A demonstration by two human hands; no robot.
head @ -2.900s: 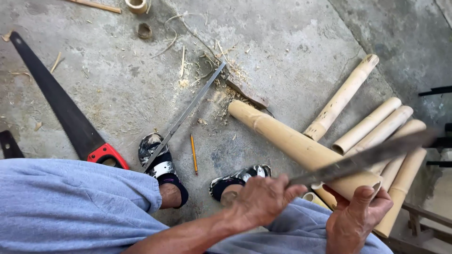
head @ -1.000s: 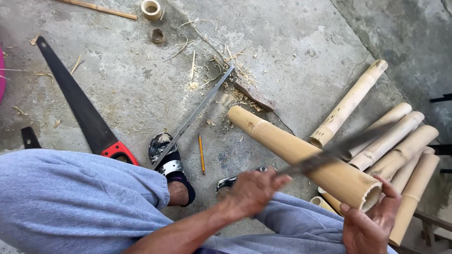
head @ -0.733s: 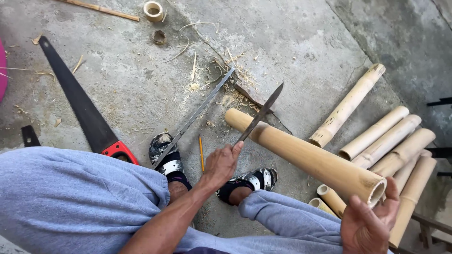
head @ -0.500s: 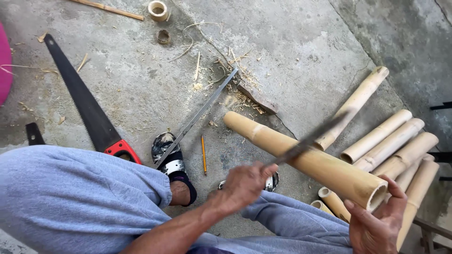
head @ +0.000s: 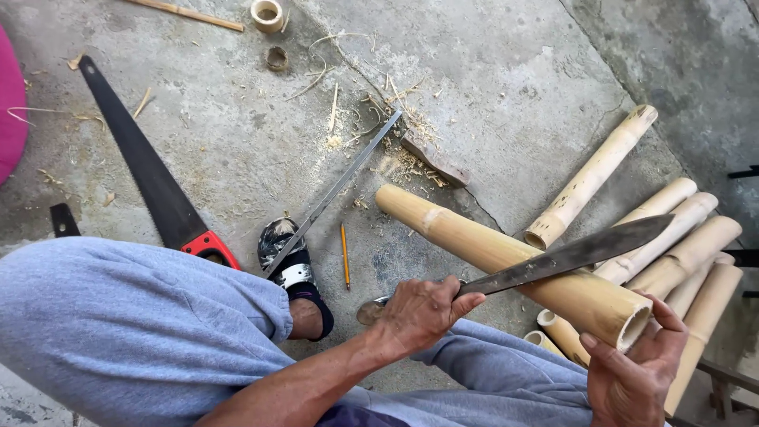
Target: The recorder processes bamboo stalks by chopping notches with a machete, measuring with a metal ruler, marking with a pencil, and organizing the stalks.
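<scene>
The person sits low over a concrete floor point(head: 506, 71), knees spread in grey trousers. The left hand point(head: 423, 312) is closed tight around the handle of a long machete point(head: 565, 257), fingers wrapped right round it. The dark blade runs from that fist out to the right and slightly upward in the view, its tip over the pile of poles, and its middle lies across the top of the bamboo pole point(head: 506, 257) being worked.

That pole is thick and pale yellow. Its long axis runs diagonally: the far end rests on the floor near the wood shavings point(head: 399, 146), and the near, hollow cut end is raised toward the person at lower right. The right hand point(head: 632, 372) cups under that open end, fingers curled up around its rim, holding it off the ground.

Just beyond lies a stack of cut bamboo lengths point(head: 680, 237), all pointing roughly the same diagonal way. On the floor to the left is a handsaw point(head: 146, 170) with a red and black handle, its blade pointing away up-left. A long metal ruler point(head: 336, 190) lies slanted from the sandalled foot point(head: 288, 265) toward the shavings, and an orange pencil point(head: 345, 255) lies just beside it. Two short bamboo rings point(head: 267, 14) sit at the far edge.
</scene>
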